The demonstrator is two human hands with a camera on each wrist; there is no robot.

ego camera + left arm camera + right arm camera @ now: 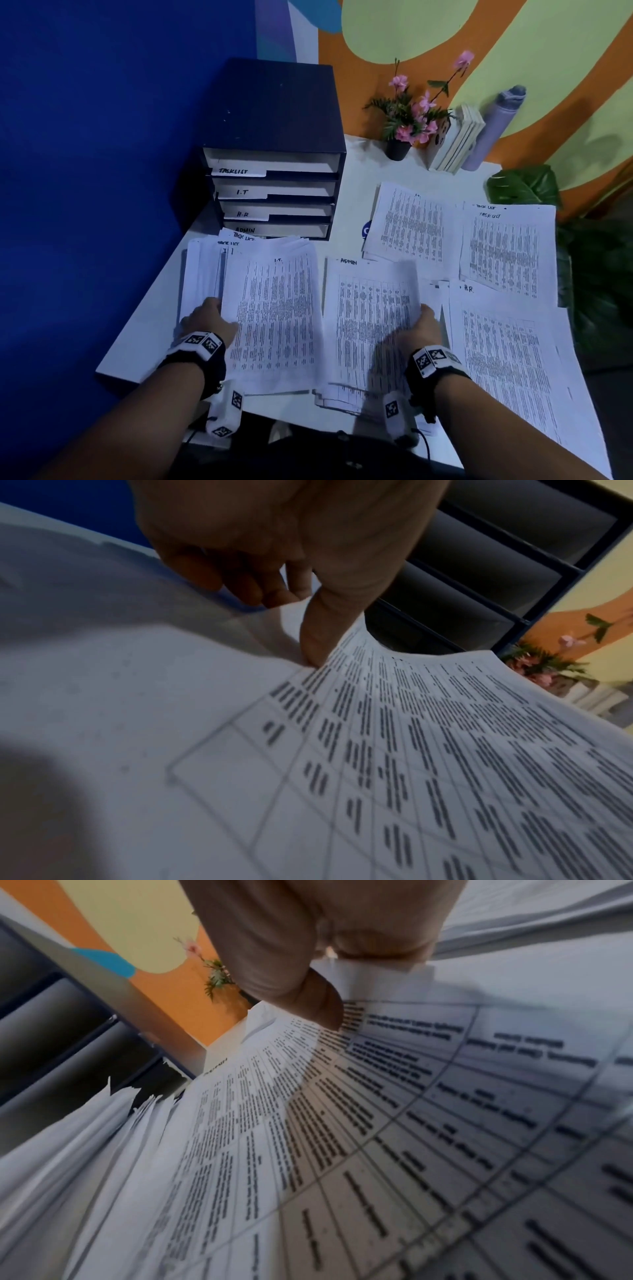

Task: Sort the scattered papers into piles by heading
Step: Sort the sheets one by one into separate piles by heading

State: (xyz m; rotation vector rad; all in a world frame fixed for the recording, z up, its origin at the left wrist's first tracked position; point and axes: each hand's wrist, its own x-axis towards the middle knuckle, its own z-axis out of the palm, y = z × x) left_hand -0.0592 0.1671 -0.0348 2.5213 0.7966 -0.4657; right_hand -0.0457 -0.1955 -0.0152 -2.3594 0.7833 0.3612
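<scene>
My left hand (209, 313) pinches the left edge of a printed sheet headed I.T (274, 315), which is lifted over the unsorted stack (200, 274) at the table's left. In the left wrist view the thumb (322, 631) presses on top of that sheet (411, 750) and the fingers curl beneath. My right hand (424, 322) pinches the right edge of a sheet headed ADMIN (370, 318), thumb (308, 996) on its printed face (377, 1123). An H.R pile (503, 359) lies at the right, a TASK LIST pile (507, 253) behind it, and another pile (411, 222) beside that.
A dark drawer organizer (274, 144) labelled TASKLIST, I.T, H.R and ADMIN stands at the back left. A potted pink flower (407, 120), several books (459, 140) and a grey bottle (493, 126) line the wall. The white table (147, 325) has its front edge near my forearms.
</scene>
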